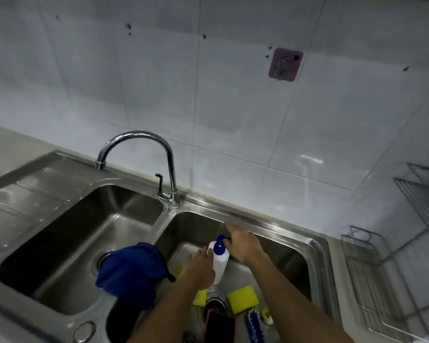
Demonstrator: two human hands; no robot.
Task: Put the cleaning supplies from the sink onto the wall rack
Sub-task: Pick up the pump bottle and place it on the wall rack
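Note:
A white pump bottle [219, 264] with a blue pump head stands in the right basin of the steel double sink [315, 246]. My left hand [200, 267] wraps the bottle's body from the left. My right hand [243, 245] pinches the blue pump head from the right. Around the drain lie a yellow sponge [242, 298], a second yellow sponge [200, 297] partly under my left arm, a blue brush [254, 325] and a dark red-edged object [219, 328]. A blue cloth [134, 271] drapes over the divider between the basins. The wire wall rack [421, 206] hangs at the right.
A chrome gooseneck faucet [159, 154] rises behind the divider, its spout over the left basin. A lower wire basket [372, 280] sits on the counter at the right edge. A purple adhesive hook [285, 64] is stuck on the tiled wall.

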